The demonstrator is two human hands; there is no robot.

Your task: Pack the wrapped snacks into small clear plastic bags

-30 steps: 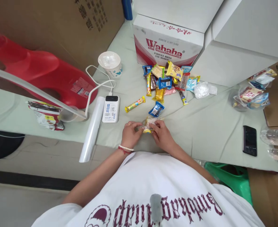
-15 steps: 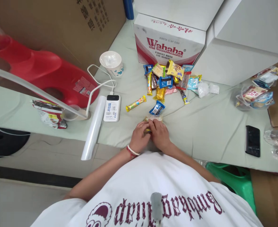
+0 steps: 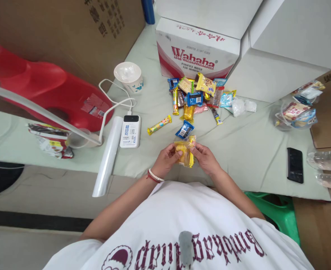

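Observation:
Near the front edge of the table, my left hand (image 3: 164,161) pinches a clear-wrapped snack packet (image 3: 182,152) with yellow contents, thumb on its front. My right hand (image 3: 206,159) is closed on a slim yellow stick snack (image 3: 192,154), which stands upright against the packet's right side. Whether the two are joined I cannot tell. Just beyond them lies a blue snack packet (image 3: 184,129). A yellow-green stick snack (image 3: 159,125) rests to its left. Farther back, several mixed wrapped snacks (image 3: 195,98) are heaped before a Wahaba-style printed water carton (image 3: 197,56).
At left are a white power bank (image 3: 130,135) with a cable, a plastic film roll (image 3: 108,157), a paper cup (image 3: 130,77) and a large red container (image 3: 53,90). To the right are a snack tub (image 3: 286,116), a black phone (image 3: 295,165) and clear bottles (image 3: 322,162).
My hands have moved apart and turned, bringing the yellow packet and the stick snack into view between them. The camera view has shifted slightly.

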